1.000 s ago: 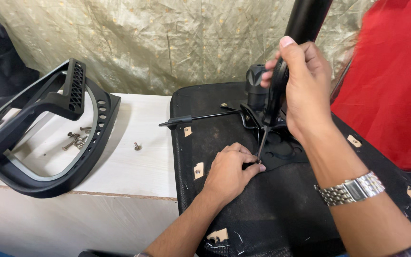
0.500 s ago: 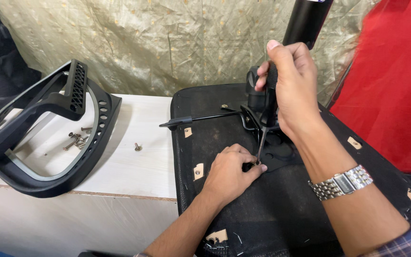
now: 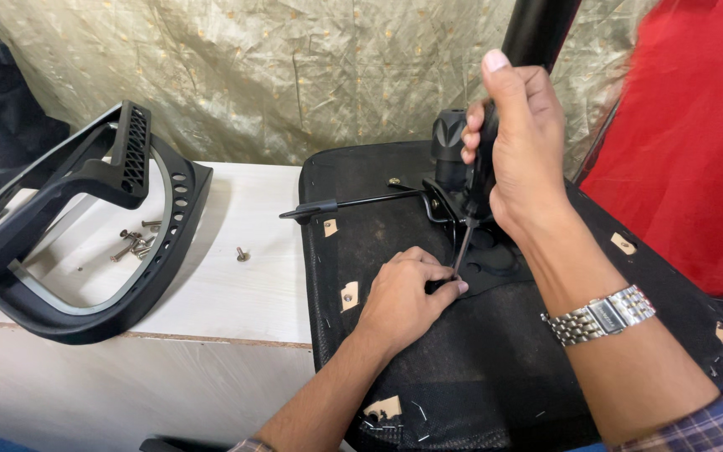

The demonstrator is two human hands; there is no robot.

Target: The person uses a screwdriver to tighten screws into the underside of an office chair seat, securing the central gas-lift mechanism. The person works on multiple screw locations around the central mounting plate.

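Note:
An upturned black chair seat (image 3: 395,368) lies on the white table (image 3: 244,293), its metal mechanism plate (image 3: 495,259) facing up. My right hand (image 3: 520,159) grips the black handle of a screwdriver (image 3: 466,238) held upright, tip down at the plate's front edge. My left hand (image 3: 407,293) rests on the seat fabric, its fingertips pinched around the screwdriver's tip where a screw would sit; the screw itself is hidden. A thin black lever (image 3: 353,203) juts left from the mechanism. The black gas-lift column (image 3: 541,29) rises behind my right hand.
A black plastic chair back frame (image 3: 85,243) lies at the table's left, with several loose screws (image 3: 131,243) inside its loop and one screw (image 3: 242,254) beside it. A gold-patterned sheet (image 3: 294,75) hangs behind. Red fabric (image 3: 688,151) stands at right.
My right hand has shifted slightly on the screwdriver handle, rising a little. My left hand stays at the tip.

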